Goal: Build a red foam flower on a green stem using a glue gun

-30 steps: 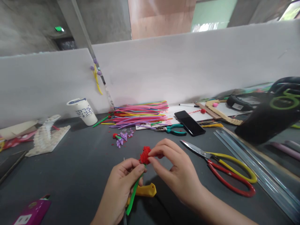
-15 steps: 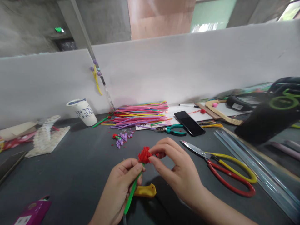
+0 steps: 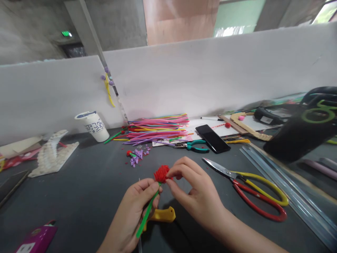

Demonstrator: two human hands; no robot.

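Observation:
My left hand [image 3: 138, 207] is closed around the green stem [image 3: 147, 214] of a red handmade flower, just under its head. The flower head [image 3: 161, 173] is a dense tuft of short red petals tilted slightly up. At its right edge, the thumb and fingertips of my right hand [image 3: 196, 195] pinch the petals. Beneath both hands lies a yellow-handled tool [image 3: 164, 214], partly covered by my left hand, so its kind is hidden. Small purple pieces [image 3: 138, 157] and a few red bits are scattered beyond the flower.
Large scissors [image 3: 252, 186] with red and yellow handles lie right of my hand, near clear plastic strips [image 3: 289, 196]. Behind are pliers [image 3: 195, 146], a phone [image 3: 212, 138], a pile of colourful pipe cleaners [image 3: 158, 128] and a white cup [image 3: 92, 126]. A black bottle [image 3: 297, 130] stands far right.
The flower has shifted slightly left, and its stem's lower end has swung a little left. The fingertips of my right hand have closed in against the petals.

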